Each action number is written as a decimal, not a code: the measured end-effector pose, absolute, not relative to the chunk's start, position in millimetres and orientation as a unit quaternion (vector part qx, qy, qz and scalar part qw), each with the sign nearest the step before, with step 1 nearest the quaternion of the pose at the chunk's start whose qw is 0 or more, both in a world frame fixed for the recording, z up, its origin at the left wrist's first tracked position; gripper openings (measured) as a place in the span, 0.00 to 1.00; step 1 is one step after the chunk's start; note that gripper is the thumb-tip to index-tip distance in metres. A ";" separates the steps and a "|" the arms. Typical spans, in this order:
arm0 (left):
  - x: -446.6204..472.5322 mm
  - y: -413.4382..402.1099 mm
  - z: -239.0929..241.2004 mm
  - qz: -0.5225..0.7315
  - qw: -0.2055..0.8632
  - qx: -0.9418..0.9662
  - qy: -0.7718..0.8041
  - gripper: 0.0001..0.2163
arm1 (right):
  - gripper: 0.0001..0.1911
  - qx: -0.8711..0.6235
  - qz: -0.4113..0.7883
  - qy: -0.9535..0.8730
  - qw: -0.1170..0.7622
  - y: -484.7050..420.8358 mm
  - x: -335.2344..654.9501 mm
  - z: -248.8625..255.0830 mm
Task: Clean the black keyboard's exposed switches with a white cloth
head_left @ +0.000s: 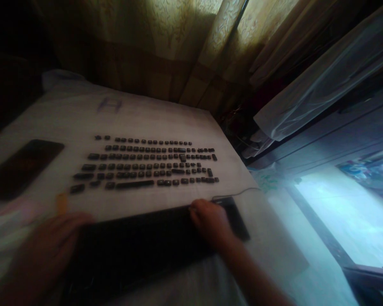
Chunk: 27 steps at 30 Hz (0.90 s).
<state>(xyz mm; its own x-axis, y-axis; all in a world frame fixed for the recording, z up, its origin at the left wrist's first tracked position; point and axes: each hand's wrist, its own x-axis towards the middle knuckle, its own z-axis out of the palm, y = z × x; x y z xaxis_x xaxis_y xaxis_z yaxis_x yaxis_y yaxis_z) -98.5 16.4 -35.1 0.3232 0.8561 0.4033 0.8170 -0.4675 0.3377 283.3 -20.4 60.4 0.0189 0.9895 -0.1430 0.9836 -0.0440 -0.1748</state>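
Observation:
A dark keyboard body (140,246) lies close to me on a white cloth (147,117). My left hand (47,250) rests on its left end, blurred, near a small yellow object (61,203). My right hand (210,223) lies on the keyboard's right part, fingers curled over its far edge. Beyond the keyboard, several rows of loose black keycaps (147,163) are laid out on the cloth in keyboard order. A thin cable (239,193) runs from the keyboard's right end.
A dark phone-like slab (19,168) lies at the left on the cloth. Patterned curtains (191,38) hang behind. To the right the cloth ends and a lit floor (338,212) lies below.

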 end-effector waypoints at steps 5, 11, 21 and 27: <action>-94.6 15.5 -35.8 0.279 0.003 0.817 0.504 0.16 | 0.07 -0.737 0.126 -0.662 0.045 -18.2 282.5 57.3; -97.7 13.6 -39.2 0.266 0.015 0.820 0.507 0.15 | 0.08 -0.744 0.160 -0.639 0.112 -18.8 287.7 49.8; -99.2 16.4 -41.2 0.266 0.009 0.826 0.497 0.15 | 0.07 -0.734 0.244 -0.599 0.207 -23.9 292.9 47.3; -98.3 16.2 -42.0 0.276 0.006 0.818 0.505 0.16 | 0.10 -0.744 0.312 -0.532 0.257 -26.2 303.3 51.6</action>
<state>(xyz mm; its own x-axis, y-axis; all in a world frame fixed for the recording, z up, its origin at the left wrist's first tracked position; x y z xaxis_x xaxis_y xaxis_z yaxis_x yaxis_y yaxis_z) -98.3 16.2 -42.0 0.3391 0.8290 0.4447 0.8222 -0.4908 0.2881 303.3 -26.2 51.6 0.2391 0.9521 -0.1905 0.6325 -0.3016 -0.7134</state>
